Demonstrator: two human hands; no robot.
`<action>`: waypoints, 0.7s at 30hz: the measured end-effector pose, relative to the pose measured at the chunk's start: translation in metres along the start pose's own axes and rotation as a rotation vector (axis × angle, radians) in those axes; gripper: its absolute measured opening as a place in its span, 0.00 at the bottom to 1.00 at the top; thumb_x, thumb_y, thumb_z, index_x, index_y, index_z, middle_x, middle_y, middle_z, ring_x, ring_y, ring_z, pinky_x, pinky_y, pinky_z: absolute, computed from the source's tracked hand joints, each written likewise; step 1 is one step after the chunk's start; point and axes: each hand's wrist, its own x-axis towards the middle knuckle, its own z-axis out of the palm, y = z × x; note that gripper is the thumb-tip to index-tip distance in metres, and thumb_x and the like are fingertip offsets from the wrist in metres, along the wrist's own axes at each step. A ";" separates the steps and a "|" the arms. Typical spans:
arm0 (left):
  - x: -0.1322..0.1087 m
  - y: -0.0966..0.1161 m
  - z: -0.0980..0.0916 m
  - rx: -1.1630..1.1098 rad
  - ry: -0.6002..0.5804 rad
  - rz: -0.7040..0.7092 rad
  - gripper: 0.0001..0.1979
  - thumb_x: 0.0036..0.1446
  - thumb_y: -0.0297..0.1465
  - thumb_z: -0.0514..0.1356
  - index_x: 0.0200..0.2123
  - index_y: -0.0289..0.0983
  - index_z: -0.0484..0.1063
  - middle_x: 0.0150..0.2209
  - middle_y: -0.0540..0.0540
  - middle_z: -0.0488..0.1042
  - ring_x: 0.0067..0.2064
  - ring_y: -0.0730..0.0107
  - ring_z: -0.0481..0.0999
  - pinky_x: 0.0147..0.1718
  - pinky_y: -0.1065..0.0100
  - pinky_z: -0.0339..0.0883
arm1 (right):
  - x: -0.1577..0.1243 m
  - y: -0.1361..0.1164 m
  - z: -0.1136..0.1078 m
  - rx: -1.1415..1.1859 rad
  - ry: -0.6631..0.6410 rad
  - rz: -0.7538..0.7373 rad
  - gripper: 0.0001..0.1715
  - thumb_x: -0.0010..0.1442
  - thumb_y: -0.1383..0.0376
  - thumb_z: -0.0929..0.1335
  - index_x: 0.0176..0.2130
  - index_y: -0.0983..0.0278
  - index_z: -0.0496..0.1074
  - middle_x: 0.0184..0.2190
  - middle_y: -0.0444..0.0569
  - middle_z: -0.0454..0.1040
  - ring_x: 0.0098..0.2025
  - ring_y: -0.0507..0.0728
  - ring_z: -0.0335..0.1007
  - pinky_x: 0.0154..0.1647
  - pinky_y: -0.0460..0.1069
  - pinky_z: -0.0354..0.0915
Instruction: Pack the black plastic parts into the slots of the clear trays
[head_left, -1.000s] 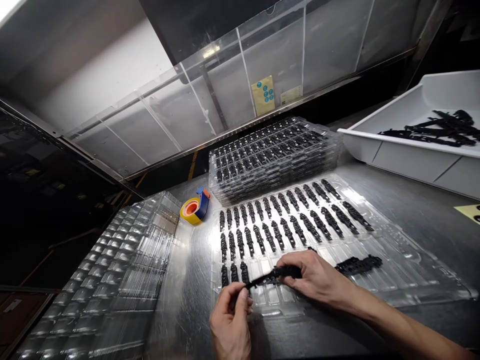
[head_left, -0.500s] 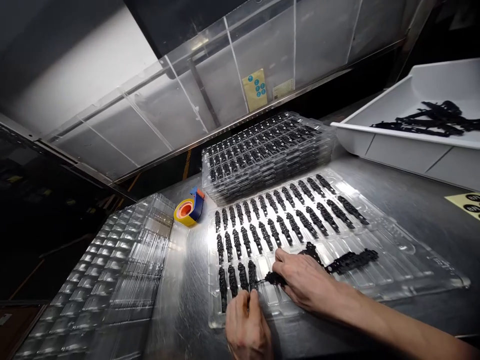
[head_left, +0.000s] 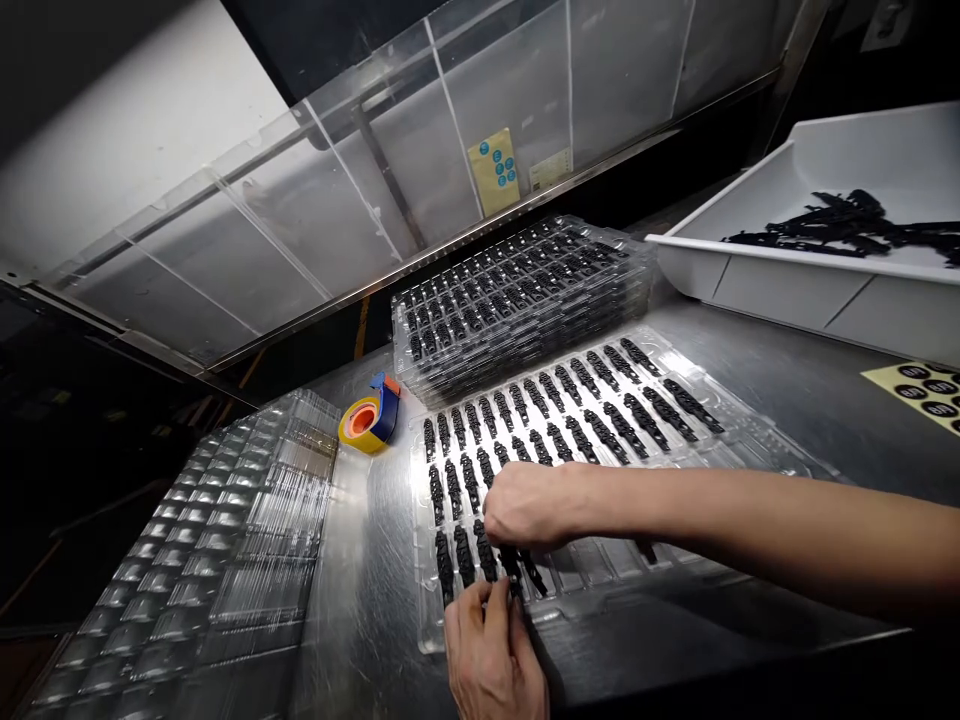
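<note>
A clear blister tray lies on the metal table, its far two rows filled with small black plastic parts. The near row holds several parts at its left end. My right hand reaches across that row with fingers curled on a strip of black parts that angles down into the pockets. My left hand rests at the tray's near edge, its fingertips pressed on a black part in the near row.
A stack of filled trays stands behind. Empty clear trays are piled at the left. A yellow tape roll with blue dispenser sits between them. A white bin holding black strips is at the right, a yellow sticker sheet near it.
My right hand has moved left along the near row with the strip, now covering the loose strip that lay on the tray. My left hand went from pinching the strip's end to pressing on the row.
</note>
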 end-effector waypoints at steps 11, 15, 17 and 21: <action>0.008 0.011 0.012 0.011 0.073 0.081 0.10 0.57 0.20 0.57 0.40 0.37 0.73 0.36 0.45 0.71 0.38 0.66 0.68 0.38 0.66 0.63 | -0.025 0.004 0.041 0.276 0.228 0.207 0.08 0.58 0.67 0.70 0.39 0.63 0.77 0.36 0.48 0.78 0.35 0.56 0.74 0.32 0.47 0.65; 0.026 0.017 0.016 0.062 0.054 0.112 0.12 0.58 0.22 0.57 0.45 0.38 0.73 0.37 0.44 0.72 0.38 0.64 0.69 0.38 0.64 0.63 | -0.060 0.010 0.047 0.734 0.437 0.330 0.14 0.60 0.61 0.69 0.45 0.63 0.77 0.41 0.48 0.79 0.40 0.56 0.75 0.42 0.51 0.68; 0.037 0.019 0.017 0.139 -0.029 0.132 0.14 0.58 0.22 0.55 0.46 0.39 0.74 0.38 0.44 0.72 0.39 0.62 0.68 0.37 0.64 0.63 | -0.081 0.015 0.049 0.865 0.546 0.410 0.19 0.62 0.57 0.67 0.48 0.65 0.75 0.45 0.51 0.77 0.44 0.57 0.74 0.45 0.53 0.69; 0.048 0.016 0.021 0.222 -0.145 0.174 0.13 0.57 0.21 0.55 0.42 0.39 0.75 0.38 0.44 0.72 0.39 0.60 0.66 0.36 0.62 0.63 | -0.114 0.016 0.057 0.934 0.644 0.627 0.27 0.60 0.51 0.67 0.52 0.65 0.73 0.51 0.54 0.74 0.50 0.61 0.70 0.50 0.56 0.66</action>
